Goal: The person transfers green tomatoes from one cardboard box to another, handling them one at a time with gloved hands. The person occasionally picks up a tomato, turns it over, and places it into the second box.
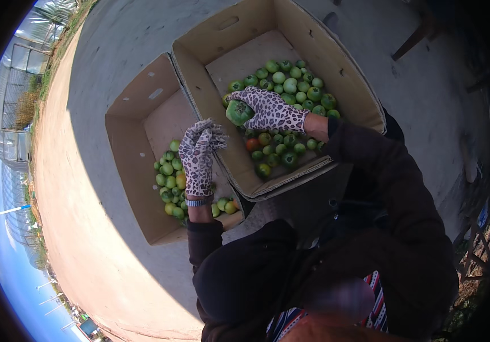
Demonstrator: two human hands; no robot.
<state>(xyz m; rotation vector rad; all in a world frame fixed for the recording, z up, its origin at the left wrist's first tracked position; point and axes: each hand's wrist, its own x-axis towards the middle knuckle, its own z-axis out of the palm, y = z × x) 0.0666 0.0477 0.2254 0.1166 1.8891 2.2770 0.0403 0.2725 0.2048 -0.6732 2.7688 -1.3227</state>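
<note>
My right hand (270, 109), in a leopard-print glove, grips a large green tomato (239, 113) over the right cardboard box (334, 60). Beneath it lie many loose tomatoes (290, 85), mostly green, with one red tomato (253, 145) among them. My left hand (200, 149), gloved alike and with a wristwatch (198, 202) at the wrist, is raised over the left cardboard box (127, 158), its fingers at the wall between the boxes. Its fingers are bent and blurred; whether they hold anything cannot be told. Green and yellowish tomatoes (166, 169) lie in that box, partly hidden by this hand.
Both boxes stand side by side on a shaded concrete floor (112, 77), the right one close to my knees. A sunlit strip of ground (69, 171) runs along the left, with plastic-covered greenhouses (14, 102) beyond. A wooden leg (411, 40) stands at the upper right.
</note>
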